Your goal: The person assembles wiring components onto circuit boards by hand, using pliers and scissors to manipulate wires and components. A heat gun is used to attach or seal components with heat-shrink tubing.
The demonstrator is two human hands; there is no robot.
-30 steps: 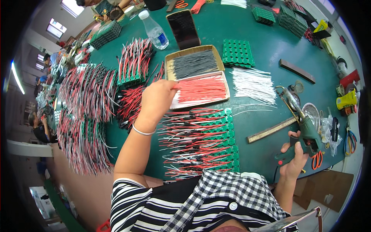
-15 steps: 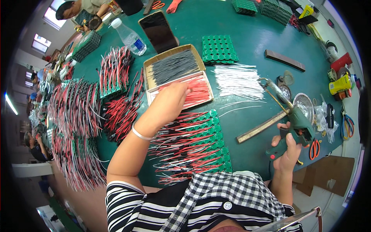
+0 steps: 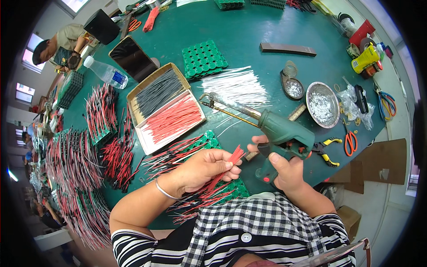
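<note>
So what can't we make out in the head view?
All head view:
Red strands in the left hand: gripped part hidden by fingers; count unclear.
Long bar: middle hidden behind the green pistol-grip tool.
Wired green panel: partly covered by the left hand.
Green stacks: cut off by top edge.

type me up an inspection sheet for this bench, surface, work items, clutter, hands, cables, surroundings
surface: dark green tabletop, scattered with wires and tools
work items: green circuit panel overlaid with red, white and black wires, partly hidden by the left hand; shallow white box of red wires beyond
clutter: clear plastic bottle, lying; orange-handled scissors; yellow-and-black-handled pliers
hands: left holds a bundle of short red wires; right hand grips a green pistol-shaped soldering tool
cables: loose white wires spread on the tabletop; tool power cord, nothing seen
surroundings: another person, upper left; brown cardboard, lower right
</note>
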